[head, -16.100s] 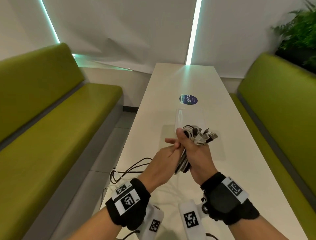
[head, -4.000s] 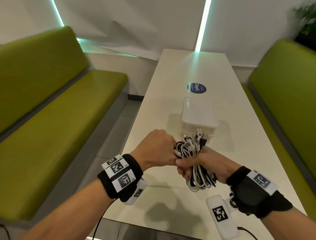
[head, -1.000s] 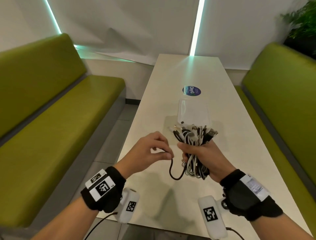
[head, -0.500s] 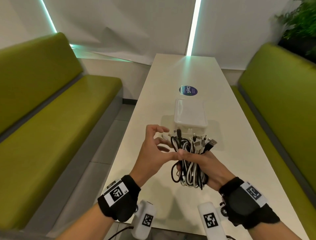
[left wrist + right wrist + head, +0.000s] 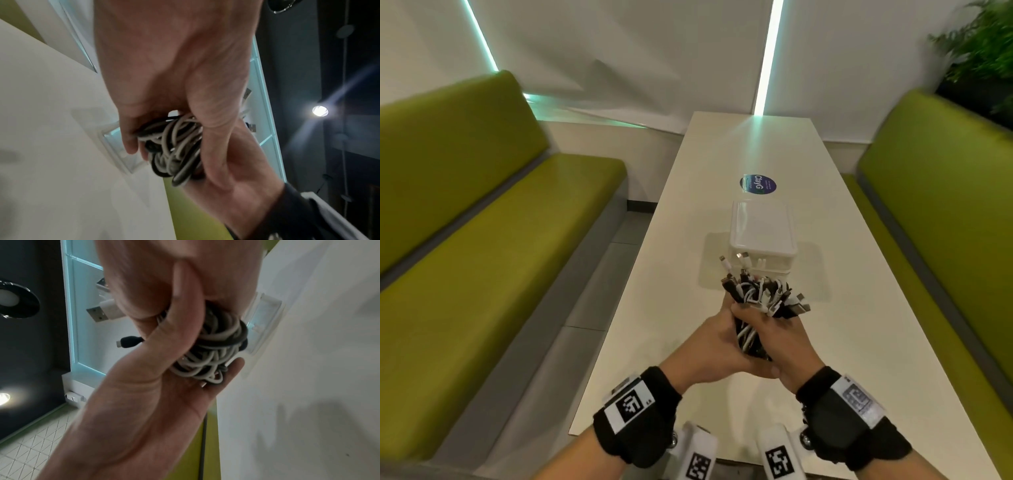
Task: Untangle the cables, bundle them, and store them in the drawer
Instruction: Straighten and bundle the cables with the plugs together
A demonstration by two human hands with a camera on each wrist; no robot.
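Observation:
A bundle of black and white cables (image 5: 758,301) is held upright above the white table (image 5: 671,274), its plug ends sticking out on top. My right hand (image 5: 774,332) grips the bundle from the right. My left hand (image 5: 722,339) wraps it from the left, thumb across the coils (image 5: 216,345) and fingers under them. The left wrist view shows the coils (image 5: 174,146) between both hands. The white drawer box (image 5: 762,233) stands just beyond the bundle; I cannot tell from here whether its drawer is open.
A round blue sticker (image 5: 758,183) lies on the table behind the box. Green benches (image 5: 500,257) run along both sides, the other bench (image 5: 945,222) at the right. A plant (image 5: 983,51) stands at the far right. A white USB plug (image 5: 102,313) juts from the bundle.
Half a second ago my left hand was spread open beside the bundle with a black loop hanging loose. Now it has closed round the bundle and the loop is gathered in.

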